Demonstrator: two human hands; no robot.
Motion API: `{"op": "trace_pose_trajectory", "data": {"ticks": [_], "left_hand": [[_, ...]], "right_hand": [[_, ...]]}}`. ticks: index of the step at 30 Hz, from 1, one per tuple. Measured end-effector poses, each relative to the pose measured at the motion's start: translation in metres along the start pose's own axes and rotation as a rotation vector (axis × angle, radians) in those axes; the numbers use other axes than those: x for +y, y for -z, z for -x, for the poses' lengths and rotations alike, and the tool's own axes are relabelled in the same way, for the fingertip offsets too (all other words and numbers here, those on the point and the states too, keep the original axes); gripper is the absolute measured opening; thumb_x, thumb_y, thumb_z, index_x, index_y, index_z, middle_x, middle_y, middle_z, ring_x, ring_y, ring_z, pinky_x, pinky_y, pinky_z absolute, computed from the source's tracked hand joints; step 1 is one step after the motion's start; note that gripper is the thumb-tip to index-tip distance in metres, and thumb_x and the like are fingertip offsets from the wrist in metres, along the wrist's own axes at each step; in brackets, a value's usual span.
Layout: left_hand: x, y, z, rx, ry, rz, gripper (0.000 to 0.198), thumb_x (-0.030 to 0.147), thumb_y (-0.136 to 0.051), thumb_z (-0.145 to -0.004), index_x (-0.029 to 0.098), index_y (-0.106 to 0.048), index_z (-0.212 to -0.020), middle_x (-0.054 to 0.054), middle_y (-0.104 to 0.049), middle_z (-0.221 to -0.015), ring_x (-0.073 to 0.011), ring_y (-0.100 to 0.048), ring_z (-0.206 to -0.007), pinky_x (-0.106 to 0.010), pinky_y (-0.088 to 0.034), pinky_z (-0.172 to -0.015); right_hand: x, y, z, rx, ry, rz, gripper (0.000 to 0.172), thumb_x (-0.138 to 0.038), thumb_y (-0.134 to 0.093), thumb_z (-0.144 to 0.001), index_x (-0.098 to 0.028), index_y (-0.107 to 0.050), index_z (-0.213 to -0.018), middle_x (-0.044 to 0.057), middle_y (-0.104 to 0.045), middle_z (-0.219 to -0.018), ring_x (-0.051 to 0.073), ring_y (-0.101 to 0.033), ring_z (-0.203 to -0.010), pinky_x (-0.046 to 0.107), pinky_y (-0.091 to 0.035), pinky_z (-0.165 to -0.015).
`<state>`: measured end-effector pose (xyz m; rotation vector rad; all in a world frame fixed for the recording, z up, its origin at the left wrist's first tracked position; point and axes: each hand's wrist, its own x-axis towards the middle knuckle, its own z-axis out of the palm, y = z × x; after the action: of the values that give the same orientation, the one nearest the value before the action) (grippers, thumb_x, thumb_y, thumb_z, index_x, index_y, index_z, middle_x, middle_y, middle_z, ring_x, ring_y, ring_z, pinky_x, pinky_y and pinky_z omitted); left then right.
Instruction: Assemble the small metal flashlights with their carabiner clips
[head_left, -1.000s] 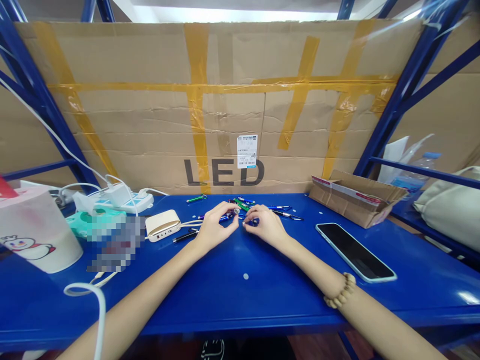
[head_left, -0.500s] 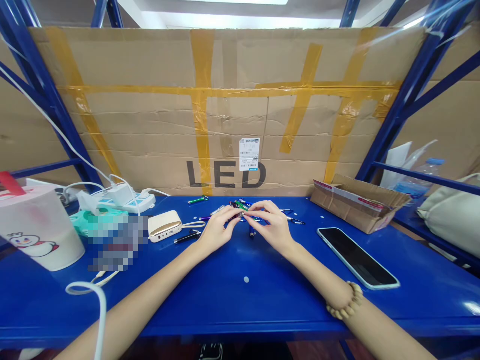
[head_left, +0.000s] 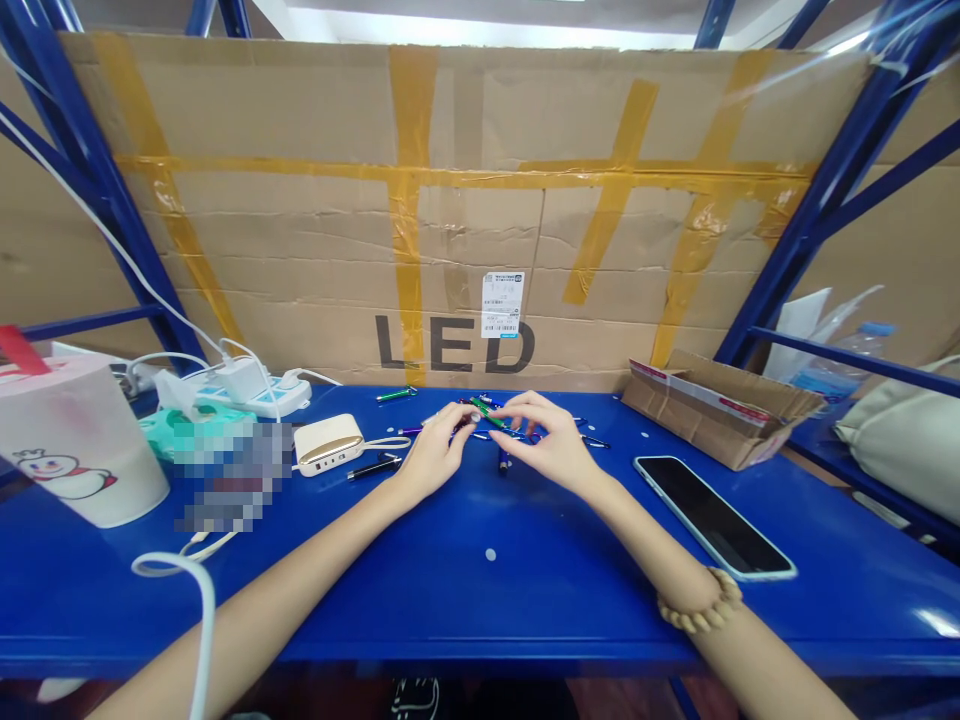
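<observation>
the bracelet of pale wooden beads (head_left: pixel 701 605) sits on the right wrist nearest the camera, and both forearms run up across the glossy blue metal surface (head_left: pixel 480 610) to meet near its far edge. the left hand (head_left: pixel 439 455) is curled, its thumb and forefinger drawn together at the tips, while the right hand (head_left: pixel 544 450) is arched with its fingers a little apart, reaching in from the other side. the work in hand is right at these fingertips, over a loose heap of slim metal pens (head_left: pixel 480 425) in blue and green. a green metal pen (head_left: pixel 487 410) lies between the two hands, but i cannot tell whether either hand grips it. to the left, a cream power bank (head_left: pixel 326 443) lies by a black pen (head_left: pixel 373 469). a black smartphone in a pale blue case (head_left: pixel 712 517) lies toward the right edge. near the far right corner sits an open brown cardboard box (head_left: pixel 720 412), and beyond the far edge stands a taped cardboard sheet printed with the black letters led (head_left: pixel 454 345).
</observation>
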<state>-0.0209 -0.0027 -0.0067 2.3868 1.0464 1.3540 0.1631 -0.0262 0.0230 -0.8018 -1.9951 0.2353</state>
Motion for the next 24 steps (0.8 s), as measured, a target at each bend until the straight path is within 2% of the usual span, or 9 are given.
{"op": "trace_pose_trajectory", "data": {"ticks": [3,4,9,12,14,16,19,21,24], "left_hand": [[0.006,0.003,-0.001,0.061,0.143,0.071,0.016,0.026,-0.038,-0.088,0.019,-0.047,-0.098,-0.004,-0.057,-0.092,-0.0138,-0.055,-0.083,-0.028,-0.043,-0.079],[0.008,0.005,-0.001,0.098,0.185,0.087,0.014,0.027,-0.037,-0.088,0.019,-0.045,-0.097,-0.003,-0.055,-0.088,-0.013,-0.054,-0.079,-0.026,-0.042,-0.076],[0.016,0.013,-0.002,0.303,0.241,0.144,0.012,0.029,-0.039,-0.086,0.02,-0.038,-0.078,0.003,-0.04,-0.067,-0.01,-0.04,-0.062,-0.022,-0.035,-0.062],[0.016,0.015,-0.003,0.333,0.211,0.214,0.02,0.033,-0.036,-0.087,0.02,-0.038,-0.072,0.002,-0.037,-0.065,-0.0106,-0.037,-0.062,-0.022,-0.033,-0.059],[0.017,0.015,-0.004,0.337,0.202,0.224,0.023,0.032,-0.033,-0.087,0.019,-0.039,-0.069,0.001,-0.038,-0.066,-0.011,-0.038,-0.063,-0.023,-0.033,-0.059],[0.018,0.014,-0.005,0.335,0.177,0.179,0.02,0.027,-0.039,-0.084,0.019,-0.038,-0.067,0.002,-0.037,-0.065,-0.0105,-0.037,-0.061,-0.023,-0.032,-0.058],[0.023,0.009,-0.003,0.3,0.046,0.099,0.016,0.014,-0.048,-0.072,0.018,-0.036,-0.062,0.002,-0.036,-0.065,-0.0093,-0.036,-0.059,-0.023,-0.032,-0.056],[0.027,0.006,0.0,0.271,-0.052,0.084,0.02,0.008,-0.048,-0.066,0.018,-0.034,-0.057,0.002,-0.036,-0.066,-0.0093,-0.037,-0.06,-0.023,-0.034,-0.056],[0.037,0.002,0.003,0.262,-0.112,0.098,0.023,0.007,-0.048,-0.065,0.018,-0.031,-0.054,0.001,-0.036,-0.065,-0.0101,-0.04,-0.062,-0.024,-0.036,-0.058]], "right_hand": [[-0.009,0.012,-0.004,-0.133,-0.065,-0.084,0.02,-0.034,-0.064,-0.074,-0.018,-0.07,-0.084,0.002,-0.064,-0.067,0.01,-0.054,-0.054,0.023,-0.045,-0.052],[-0.01,0.016,-0.005,-0.118,-0.091,-0.086,0.021,-0.035,-0.064,-0.074,-0.017,-0.07,-0.084,0.002,-0.064,-0.065,0.009,-0.053,-0.052,0.022,-0.045,-0.05],[-0.003,0.037,-0.009,0.36,-0.225,0.084,0.032,-0.04,-0.052,-0.081,-0.016,-0.068,-0.093,0.003,-0.065,-0.065,0.011,-0.055,-0.05,0.024,-0.045,-0.05],[0.006,0.043,-0.009,0.425,-0.222,0.339,0.029,-0.039,-0.052,-0.081,-0.019,-0.068,-0.093,0.002,-0.066,-0.067,0.012,-0.058,-0.055,0.024,-0.045,-0.056],[0.011,0.041,-0.009,0.299,-0.232,0.471,0.023,-0.036,-0.054,-0.08,-0.023,-0.069,-0.091,0.001,-0.068,-0.072,0.011,-0.059,-0.058,0.023,-0.044,-0.058],[0.015,0.036,-0.007,0.063,-0.25,0.541,0.016,-0.032,-0.057,-0.078,-0.026,-0.07,-0.086,-0.001,-0.068,-0.078,0.011,-0.06,-0.061,0.021,-0.04,-0.054],[0.026,0.022,-0.003,-0.286,-0.272,0.626,0.012,-0.031,-0.06,-0.078,-0.028,-0.071,-0.082,-0.001,-0.068,-0.087,0.012,-0.061,-0.067,0.02,-0.033,-0.048],[0.033,0.013,0.0,-0.395,-0.263,0.681,0.013,-0.032,-0.059,-0.079,-0.028,-0.071,-0.084,0.0,-0.068,-0.088,0.013,-0.062,-0.072,0.02,-0.031,-0.048],[0.04,0.005,0.002,-0.45,-0.256,0.696,0.015,-0.034,-0.058,-0.081,-0.028,-0.071,-0.085,0.001,-0.068,-0.091,0.016,-0.063,-0.08,0.021,-0.033,-0.05]]}}
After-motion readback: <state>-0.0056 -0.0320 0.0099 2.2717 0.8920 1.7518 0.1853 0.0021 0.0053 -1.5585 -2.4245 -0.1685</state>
